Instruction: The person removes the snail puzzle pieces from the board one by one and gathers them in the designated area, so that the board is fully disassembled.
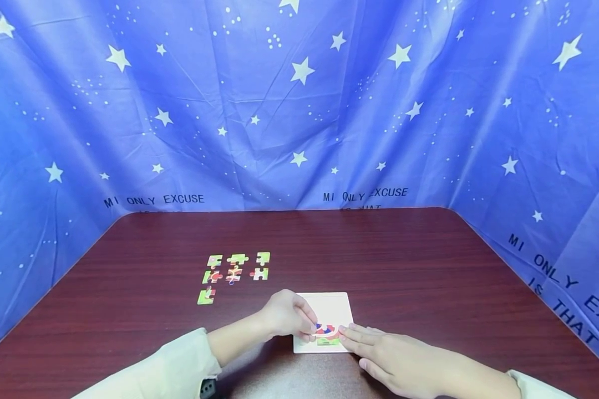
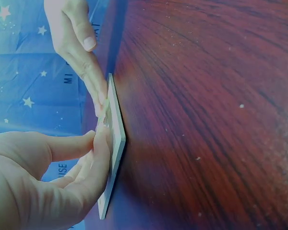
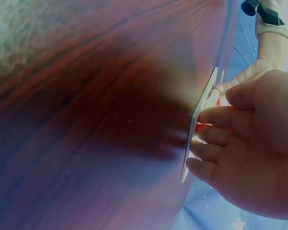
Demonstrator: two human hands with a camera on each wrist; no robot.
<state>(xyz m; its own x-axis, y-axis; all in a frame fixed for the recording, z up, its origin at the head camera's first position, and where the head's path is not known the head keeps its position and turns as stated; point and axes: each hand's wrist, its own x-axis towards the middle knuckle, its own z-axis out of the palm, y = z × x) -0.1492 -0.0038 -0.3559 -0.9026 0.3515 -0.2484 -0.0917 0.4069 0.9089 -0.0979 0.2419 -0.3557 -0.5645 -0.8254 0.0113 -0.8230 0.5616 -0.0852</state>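
A white puzzle tray (image 1: 324,306) lies flat near the front of the table. Jigsaw pieces (image 1: 328,342) in green, red and blue sit in its lower part. My left hand (image 1: 287,315) reaches over the tray's left side, thumb and index finger pinching a jigsaw piece that the fingertips mostly hide. From the right comes my right hand (image 1: 399,360), fingers nearly straight, their tips resting at the pieces and the tray's right edge. The left wrist view shows both hands meeting low over the tray's thin edge (image 2: 116,143).
Several loose jigsaw pieces (image 1: 234,272) lie in loose rows on the dark wooden table (image 1: 389,255), left of and beyond the tray. A blue star-patterned curtain (image 1: 299,111) stands around the table's back and sides.
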